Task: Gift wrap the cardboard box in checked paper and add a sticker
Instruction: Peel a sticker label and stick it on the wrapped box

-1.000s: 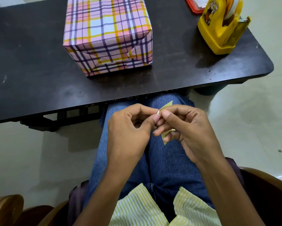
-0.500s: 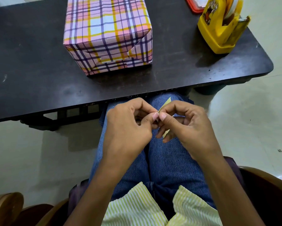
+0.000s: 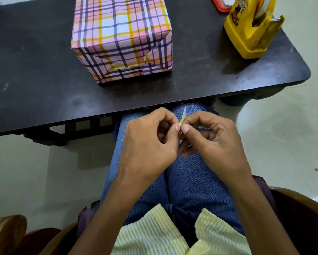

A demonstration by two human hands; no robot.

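Yellow sticker (image 3: 183,115) pinched by fingers (image 3: 177,128) of left hand (image 3: 149,142) and right hand (image 3: 213,140), likely peeling backing. Box (image 3: 121,39) on desk (image 3: 34,80) already wrapped; next, press sticker on.

Wrapped box (image 3: 121,39) stands on the tabletop (image 3: 34,80), left of centre. Tape dispenser (image 3: 250,34) on the same tabletop at 3 o'clock of the box, well apart, near the right end. A container (image 3: 221,5) lies at 11 o'clock of the dispenser, cut by the frame edge. At 6 o'clock of the box, off the tabletop and before its near edge, the sticker (image 3: 183,116) is pinched above the lap (image 3: 191,181): left hand (image 3: 149,142) at its 8 o'clock, right hand (image 3: 215,142) at its 4 o'clock.
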